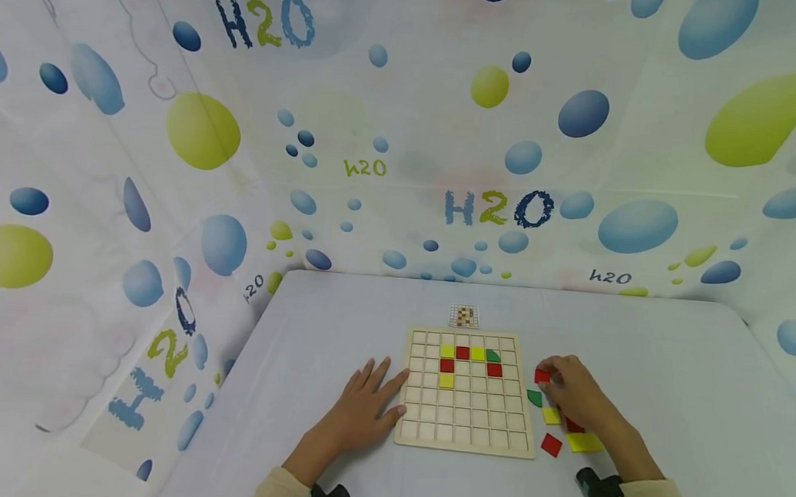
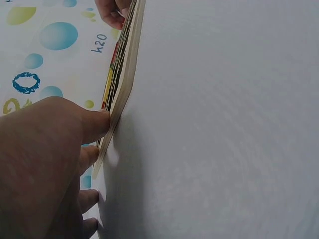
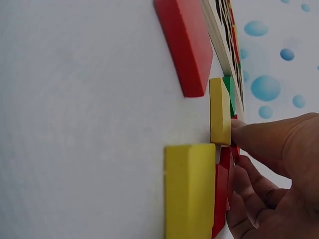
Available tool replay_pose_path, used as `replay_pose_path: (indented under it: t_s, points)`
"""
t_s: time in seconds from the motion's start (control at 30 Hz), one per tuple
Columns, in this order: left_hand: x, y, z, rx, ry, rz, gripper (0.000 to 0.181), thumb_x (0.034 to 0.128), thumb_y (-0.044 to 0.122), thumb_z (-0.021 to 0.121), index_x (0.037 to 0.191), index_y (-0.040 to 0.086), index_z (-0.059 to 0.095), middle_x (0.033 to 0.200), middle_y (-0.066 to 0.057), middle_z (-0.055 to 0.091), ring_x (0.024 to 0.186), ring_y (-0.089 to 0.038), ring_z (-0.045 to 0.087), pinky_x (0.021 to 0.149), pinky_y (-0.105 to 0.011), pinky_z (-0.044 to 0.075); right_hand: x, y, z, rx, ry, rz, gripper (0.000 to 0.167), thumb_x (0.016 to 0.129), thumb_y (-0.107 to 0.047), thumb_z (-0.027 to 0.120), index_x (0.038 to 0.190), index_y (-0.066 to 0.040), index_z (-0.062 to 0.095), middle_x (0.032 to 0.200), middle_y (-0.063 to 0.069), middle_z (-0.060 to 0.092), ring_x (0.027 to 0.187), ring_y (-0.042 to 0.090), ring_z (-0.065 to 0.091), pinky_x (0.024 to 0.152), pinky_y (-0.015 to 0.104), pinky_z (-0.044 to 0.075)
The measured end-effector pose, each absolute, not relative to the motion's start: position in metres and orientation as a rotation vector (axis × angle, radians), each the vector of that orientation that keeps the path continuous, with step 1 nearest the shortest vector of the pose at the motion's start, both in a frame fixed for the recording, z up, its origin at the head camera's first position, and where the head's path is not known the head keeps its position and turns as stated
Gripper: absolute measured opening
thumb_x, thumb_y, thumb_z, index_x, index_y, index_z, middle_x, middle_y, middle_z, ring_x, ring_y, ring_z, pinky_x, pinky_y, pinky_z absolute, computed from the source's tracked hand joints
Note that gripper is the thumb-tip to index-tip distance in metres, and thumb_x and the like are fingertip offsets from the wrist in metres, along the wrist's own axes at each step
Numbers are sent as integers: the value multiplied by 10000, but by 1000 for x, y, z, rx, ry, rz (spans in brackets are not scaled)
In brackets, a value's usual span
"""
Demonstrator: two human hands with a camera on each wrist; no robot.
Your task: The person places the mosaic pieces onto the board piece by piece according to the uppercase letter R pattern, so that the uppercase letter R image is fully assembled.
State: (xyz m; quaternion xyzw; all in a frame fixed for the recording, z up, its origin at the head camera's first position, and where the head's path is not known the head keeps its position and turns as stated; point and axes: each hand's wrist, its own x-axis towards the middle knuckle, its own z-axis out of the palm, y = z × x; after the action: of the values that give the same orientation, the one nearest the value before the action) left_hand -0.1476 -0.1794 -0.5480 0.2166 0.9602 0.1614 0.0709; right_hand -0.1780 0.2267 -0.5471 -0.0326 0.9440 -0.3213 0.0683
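Note:
A wooden grid board (image 1: 467, 392) lies on the table, with yellow, red and green pieces in its upper cells. My left hand (image 1: 362, 411) rests beside it with spread fingers, thumb and a fingertip touching its left edge; the left wrist view shows this hand (image 2: 55, 159) against the board's side (image 2: 130, 59). Right of the board, my right hand (image 1: 578, 392) pinches a red piece (image 1: 541, 376) between thumb and fingers. In the right wrist view that hand (image 3: 279, 174) partly hides the red piece. Near it lie a green piece (image 1: 534, 398) and a yellow square (image 1: 551, 416).
A small patterned card (image 1: 464, 316) lies behind the board. Close to my right wrist are a long yellow piece (image 1: 585, 443), dark red pieces (image 1: 573, 425) partly under the hand, and a loose red square (image 1: 551, 445). A printed sheet (image 1: 406, 126) hangs behind the table.

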Motion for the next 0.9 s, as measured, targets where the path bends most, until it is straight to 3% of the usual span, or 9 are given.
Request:
replay_pose_path:
  t_s: [0.4,0.9]
  points:
    - [-147,-177,-546,629,2890,479,634,1088,491,498,1660,251,367,1749,-151,233,1619,-445,141,1283,-633,181,-189,222,-550,-201,2924,-946,299,1015,-128,708,1271,3,625,1160,198,590,1042,307,578,998,555,560]
    - [-146,-178,-546,625,2894,489,639,1083,507,494,1661,269,363,1752,-138,229,1621,-437,139,1283,-636,180,-204,191,-540,-57,2851,-1059,367,1038,-173,683,1341,14,596,1262,241,557,1116,349,582,1007,538,559]
